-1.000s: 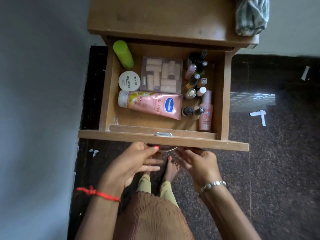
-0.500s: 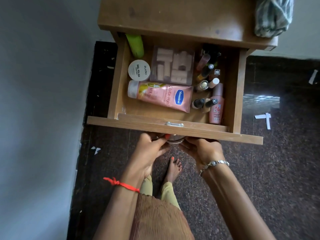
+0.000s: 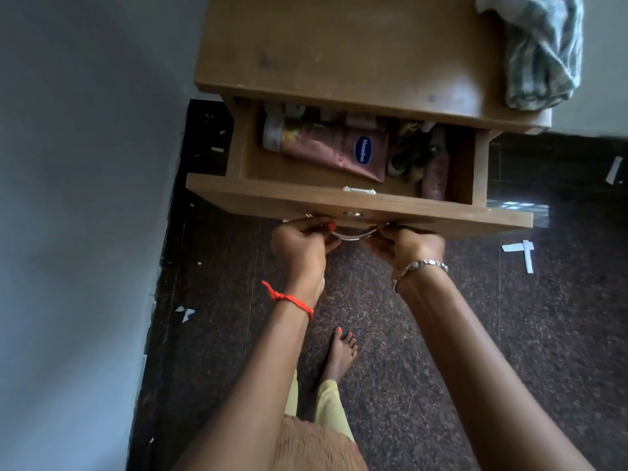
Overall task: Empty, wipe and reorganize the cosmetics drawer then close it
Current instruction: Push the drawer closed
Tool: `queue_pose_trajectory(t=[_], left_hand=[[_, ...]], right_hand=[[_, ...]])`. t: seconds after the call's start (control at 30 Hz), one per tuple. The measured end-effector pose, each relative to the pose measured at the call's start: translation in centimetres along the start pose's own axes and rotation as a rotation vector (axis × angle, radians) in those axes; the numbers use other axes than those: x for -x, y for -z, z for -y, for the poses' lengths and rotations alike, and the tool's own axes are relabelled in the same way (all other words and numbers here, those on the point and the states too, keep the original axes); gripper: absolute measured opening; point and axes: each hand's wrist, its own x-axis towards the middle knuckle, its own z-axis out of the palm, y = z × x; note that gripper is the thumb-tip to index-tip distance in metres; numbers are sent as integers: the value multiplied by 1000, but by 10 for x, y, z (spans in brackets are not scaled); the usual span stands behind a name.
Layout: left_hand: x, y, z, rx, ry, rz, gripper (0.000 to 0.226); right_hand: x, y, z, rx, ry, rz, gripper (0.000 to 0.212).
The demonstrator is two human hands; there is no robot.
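My left hand (image 3: 300,244) and my right hand (image 3: 404,246) each grip with curled fingers the one curved silver metal handle (image 3: 351,235) of the brown wooden drawer (image 3: 339,205), which stands half open. Inside lie one pink Vaseline tube (image 3: 329,147) and one pink bottle (image 3: 436,176); the small bottles are too blurred to count. One checked cloth (image 3: 540,52) lies on the wooden cabinet top (image 3: 356,52). Below is a dark speckled floor (image 3: 509,334), with a grey wall (image 3: 85,198) at the left.

- Single head view, looks steeply down from above (wide-angle, edges bowed).
- Faces forward; drawer (image 3: 339,202) upper centre, close; dark floor (image 3: 560,334) fills the lower frame.
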Motion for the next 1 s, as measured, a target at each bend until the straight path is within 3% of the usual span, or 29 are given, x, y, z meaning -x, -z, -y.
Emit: queue_pose_trajectory(t=[0.33,0.5,0.73,1.0], left_hand=[[-34,-28,-18,26,-62,67,15],[-49,-40,-28,84,-55,64,25],[-63,-55,-37,254,22,42,26],[-72,-62,-44,297,111,65,26]], right_hand=[[-27,-21,32,-23,59,26,20],[-38,-33,44,-71,85,29,16],[-58,-44,54,-119,63,68,30],[-67,-50,62,-73,23,88,21]])
